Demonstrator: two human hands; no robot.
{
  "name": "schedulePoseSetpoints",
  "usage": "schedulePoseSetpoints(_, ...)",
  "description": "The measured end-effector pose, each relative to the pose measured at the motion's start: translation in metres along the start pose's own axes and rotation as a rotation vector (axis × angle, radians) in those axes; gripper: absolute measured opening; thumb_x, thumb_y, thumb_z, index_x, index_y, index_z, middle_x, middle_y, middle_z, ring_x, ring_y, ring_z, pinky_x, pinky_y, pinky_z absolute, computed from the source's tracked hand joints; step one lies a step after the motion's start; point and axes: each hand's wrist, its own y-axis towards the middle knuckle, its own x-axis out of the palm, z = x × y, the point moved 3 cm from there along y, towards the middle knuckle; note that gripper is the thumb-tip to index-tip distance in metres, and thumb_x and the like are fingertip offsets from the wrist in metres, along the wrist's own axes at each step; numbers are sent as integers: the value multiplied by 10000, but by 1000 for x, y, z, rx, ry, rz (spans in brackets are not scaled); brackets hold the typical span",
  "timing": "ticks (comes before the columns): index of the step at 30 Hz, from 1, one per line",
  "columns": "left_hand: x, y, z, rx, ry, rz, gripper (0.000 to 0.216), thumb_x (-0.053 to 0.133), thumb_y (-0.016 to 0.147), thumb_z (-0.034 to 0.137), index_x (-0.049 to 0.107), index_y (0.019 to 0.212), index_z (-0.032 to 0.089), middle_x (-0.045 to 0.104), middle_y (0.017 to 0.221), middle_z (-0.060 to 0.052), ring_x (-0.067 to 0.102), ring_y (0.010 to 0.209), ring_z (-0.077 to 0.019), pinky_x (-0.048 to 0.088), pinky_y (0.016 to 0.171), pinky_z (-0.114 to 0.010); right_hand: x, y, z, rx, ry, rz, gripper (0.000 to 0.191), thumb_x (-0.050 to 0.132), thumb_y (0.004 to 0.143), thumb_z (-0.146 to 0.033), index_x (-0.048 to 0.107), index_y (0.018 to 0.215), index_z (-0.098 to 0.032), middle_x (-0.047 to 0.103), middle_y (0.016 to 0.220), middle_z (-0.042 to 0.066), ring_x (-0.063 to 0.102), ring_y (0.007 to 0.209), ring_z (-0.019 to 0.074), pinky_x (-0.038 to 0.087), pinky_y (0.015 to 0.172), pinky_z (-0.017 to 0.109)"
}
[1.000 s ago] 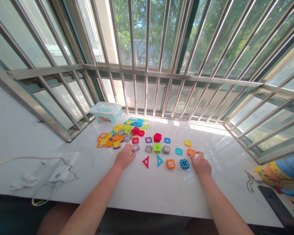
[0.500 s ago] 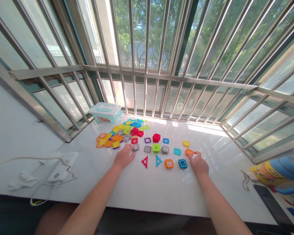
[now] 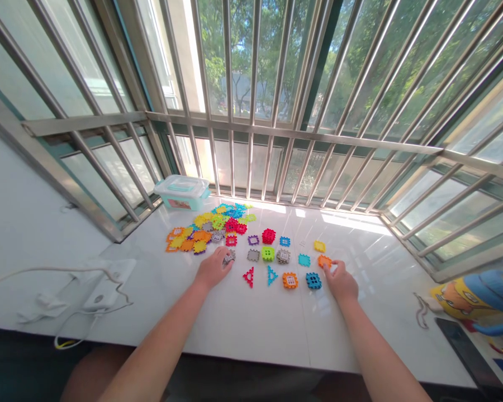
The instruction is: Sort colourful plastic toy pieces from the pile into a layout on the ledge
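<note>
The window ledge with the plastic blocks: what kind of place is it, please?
Probably a home bay window. Metal security bars enclose a white ledge, trees stand outside, and toy blocks lie beside a lidded storage box.

A small grey block (image 3: 229, 258), square with notched edges, is sitting on the white sill at the near edge of the spread of coloured pieces, partly tucked under the fingertips of the left hand (image 3: 212, 269), so its pose is hard to read. An orange block (image 3: 323, 261), also square and notched, is lying flat at the right end of the laid-out rows, just beyond a blue one, with the right hand (image 3: 341, 281) touching its near side.
</note>
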Motion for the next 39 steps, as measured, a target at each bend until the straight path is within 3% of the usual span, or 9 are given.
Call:
schedulePoseSetpoints(5, -8, -7, 6, 15, -65, 47, 238, 576, 931, 287, 576, 1169, 278, 600, 1427, -47, 609, 1244, -212, 515, 976, -322, -1, 1, 0, 7, 11, 3, 511, 423, 1008, -653, 530, 1309, -254, 709, 880, 43, 697, 811, 249, 446, 702, 317)
schedulePoseSetpoints(10, -17, -55, 25, 20, -210, -28, 203, 598, 915, 312, 591, 1116, 282, 606, 1430, -33, 682, 850, -144, 569, 831, -305, 0, 3, 1, 11, 18, 6, 553, 420, 996, -674, 549, 1302, -233, 708, 890, 54, 702, 810, 257, 447, 690, 322)
schedulePoseSetpoints(15, -21, -111, 51, 210, -195, -199, 270, 654, 896, 333, 648, 1166, 312, 653, 1365, -49, 622, 1232, -245, 500, 1044, -388, 2, 4, 3, -7, 43, 5, 532, 426, 1000, -665, 551, 1289, -236, 706, 874, 47, 688, 779, 245, 433, 672, 313)
schedulePoseSetpoints(17, -22, -116, 52, 210, -207, -213, 359, 676, 897, 394, 633, 1244, 311, 623, 1396, -69, 613, 1235, -251, 499, 1042, -394, 2, 4, 4, -13, 52, 14, 526, 426, 1000, -667, 550, 1283, -240, 703, 872, 41, 680, 763, 236, 416, 657, 306)
schedulePoseSetpoints(22, -25, -75, 22, 40, -158, -126, 334, 532, 986, 480, 621, 1214, 253, 668, 1172, -63, 644, 867, -172, 525, 824, -317, 3, 4, 6, -18, 76, 31, 491, 440, 1005, -648, 554, 1261, -245, 693, 862, 31, 651, 726, 214, 347, 619, 283)
schedulePoseSetpoints(25, -25, -35, -6, -211, 77, -85, 327, 435, 1012, 456, 671, 988, 230, 696, 924, -58, 647, 811, -205, 476, 721, -310, 3, 3, 6, -29, 85, 49, 460, 459, 1009, -625, 559, 1251, -247, 681, 842, 18, 621, 695, 198, 297, 599, 273)
schedulePoseSetpoints(29, -20, 1, -25, -505, 279, -144, 450, 348, 1006, 424, 733, 909, 213, 745, 918, -131, 696, 846, -276, 450, 687, -330, -1, 1, 7, -9, 137, 123, 408, 489, 1006, -565, 574, 1240, -242, 658, 820, 1, 589, 683, 177, 291, 602, 270)
schedulePoseSetpoints(35, -12, 11, -27, -546, 284, -149, 500, 327, 992, 405, 788, 956, 215, 769, 965, -155, 713, 863, -308, 471, 699, -355, -20, -16, 2, -12, 204, 291, 429, 415, 1004, -524, 616, 1176, -187, 659, 822, 51, 614, 742, 211, 389, 681, 299)
schedulePoseSetpoints(39, -9, 11, -31, -547, 284, -138, 495, 339, 986, 391, 801, 957, 218, 769, 940, -153, 715, 860, -302, 482, 718, -357, -18, -75, -53, -260, 270, 209, 459, 390, 1018, -561, 641, 1120, -191, 690, 905, 102, 647, 812, 224, 474, 777, 309)
